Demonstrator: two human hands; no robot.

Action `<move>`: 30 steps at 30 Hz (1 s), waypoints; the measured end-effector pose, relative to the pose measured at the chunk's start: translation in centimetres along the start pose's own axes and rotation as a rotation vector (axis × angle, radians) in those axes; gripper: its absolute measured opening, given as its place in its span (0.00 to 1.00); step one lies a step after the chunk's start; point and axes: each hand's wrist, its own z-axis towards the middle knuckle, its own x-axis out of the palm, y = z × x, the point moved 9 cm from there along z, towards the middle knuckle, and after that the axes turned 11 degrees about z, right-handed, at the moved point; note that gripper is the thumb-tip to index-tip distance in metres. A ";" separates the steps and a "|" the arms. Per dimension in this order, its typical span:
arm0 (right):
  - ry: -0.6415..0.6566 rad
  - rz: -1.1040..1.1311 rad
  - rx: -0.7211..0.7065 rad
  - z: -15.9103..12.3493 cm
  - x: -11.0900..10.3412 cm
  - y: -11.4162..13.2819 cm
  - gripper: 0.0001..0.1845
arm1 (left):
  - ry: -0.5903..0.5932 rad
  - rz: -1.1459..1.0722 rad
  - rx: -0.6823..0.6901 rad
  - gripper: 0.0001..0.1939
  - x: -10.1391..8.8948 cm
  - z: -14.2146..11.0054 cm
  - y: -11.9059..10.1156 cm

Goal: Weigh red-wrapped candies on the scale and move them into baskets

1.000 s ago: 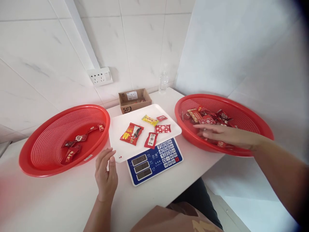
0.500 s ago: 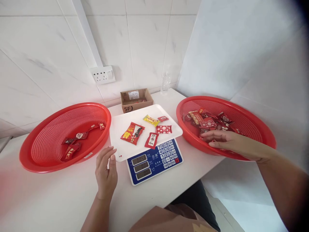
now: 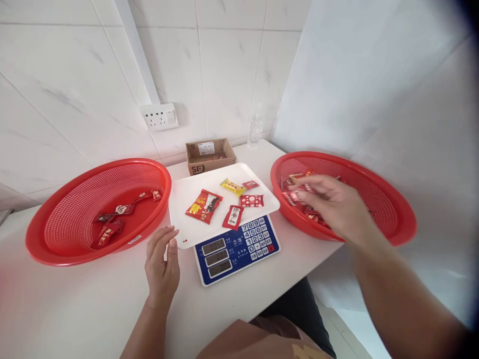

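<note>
My right hand (image 3: 325,199) is over the right red basket (image 3: 406,219), thumb and fingers pinching a small red-and-white wrapped snack (image 3: 292,196), blurred by motion. More wrapped snacks (image 3: 312,215) lie below it in the basket, partly hidden by the hand. My left hand (image 3: 163,259) is open, fingers apart and slightly bent, beside the near left corner of the scale's white tray (image 3: 187,230). On the tray lie a large red-and-yellow packet (image 3: 204,206), a yellow packet (image 3: 232,186), a dotted red packet (image 3: 252,200), a red packet with a white label (image 3: 232,217) and a small red one (image 3: 250,184).
The blue scale panel (image 3: 239,249) has keys and three displays, the top one seeming to read 0.050. At left, another red basket (image 3: 71,209) holds several packets. Behind the tray stand a cardboard box (image 3: 211,157) and a clear bottle (image 3: 255,130). A socket (image 3: 160,116) is on the wall.
My right hand has lifted and moved left within the right basket, now with a red-and-white wrapped snack at its fingertips. My left hand and the packets on the tray stay put.
</note>
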 end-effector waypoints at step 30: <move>0.353 -0.719 -0.141 6.8 12.1 -4.2 0.23 | -0.011 0.011 0.054 0.10 -0.1 0.0 -0.3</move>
